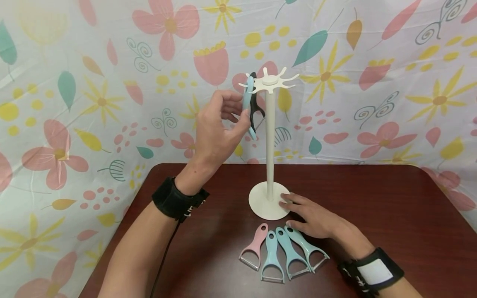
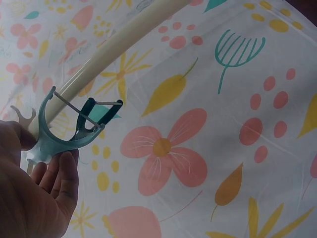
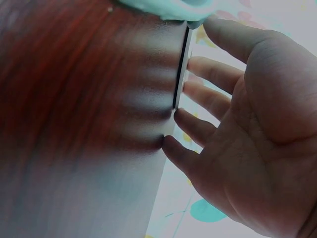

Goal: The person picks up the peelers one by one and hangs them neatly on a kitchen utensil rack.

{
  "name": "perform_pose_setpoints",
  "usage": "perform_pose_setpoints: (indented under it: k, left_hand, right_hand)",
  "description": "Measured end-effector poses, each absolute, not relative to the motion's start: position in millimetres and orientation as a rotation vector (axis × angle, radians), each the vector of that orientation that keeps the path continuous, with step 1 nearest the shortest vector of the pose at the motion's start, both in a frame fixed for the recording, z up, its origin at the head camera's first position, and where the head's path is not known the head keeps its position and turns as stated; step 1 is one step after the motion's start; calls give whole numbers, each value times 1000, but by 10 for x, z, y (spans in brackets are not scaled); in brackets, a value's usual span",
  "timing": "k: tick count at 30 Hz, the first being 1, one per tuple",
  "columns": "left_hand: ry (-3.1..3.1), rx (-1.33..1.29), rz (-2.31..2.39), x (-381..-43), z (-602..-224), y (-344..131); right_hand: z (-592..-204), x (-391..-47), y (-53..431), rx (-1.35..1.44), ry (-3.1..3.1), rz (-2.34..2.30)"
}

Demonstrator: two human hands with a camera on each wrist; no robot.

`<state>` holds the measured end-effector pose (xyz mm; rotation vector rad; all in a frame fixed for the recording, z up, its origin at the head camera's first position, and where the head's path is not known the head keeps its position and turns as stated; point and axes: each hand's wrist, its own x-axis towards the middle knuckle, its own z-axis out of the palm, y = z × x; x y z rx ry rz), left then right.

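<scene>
My left hand pinches a light blue peeler between thumb and fingers, up at the left hooks of a white stand. Just behind it a black peeler hangs upright from the stand. In the left wrist view the light blue peeler has its blade end away from the palm and overlaps the dark peeler. My right hand lies low, fingers spread and fairly straight, fingertips on the stand's round base. Its thumb is near the handle of a blue-green peeler.
On the dark red table, in front of the base, lie a pink peeler and more blue-green peelers, blades toward me. A flowered cloth hangs behind the table. A cable trails from my left wrist band.
</scene>
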<state>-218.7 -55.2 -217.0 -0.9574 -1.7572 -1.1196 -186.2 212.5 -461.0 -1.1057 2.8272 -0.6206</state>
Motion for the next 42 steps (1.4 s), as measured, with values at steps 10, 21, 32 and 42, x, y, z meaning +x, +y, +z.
perform_pose_setpoints:
  k: [10,21,32,42]
  left_hand:
    - [-1756,-982,-1112,-2199,-2186,-558]
    - [-1770,-986,-1144,-2198,-2195,-564]
    - [-1786,-990,-1144,-2206,-2235,-590]
    - [-1812,-965,-1138,-2201,-2331,-662]
  right_hand:
    - [-4598,-1865,2124,-1092,2825,-622]
    - [-4618,-1881,2126,-1095,2829,-620]
    - [-4618,-1872,2126,-1092,2830,-624]
    - [-4619,-1867,2114,-1075,2829,-627]
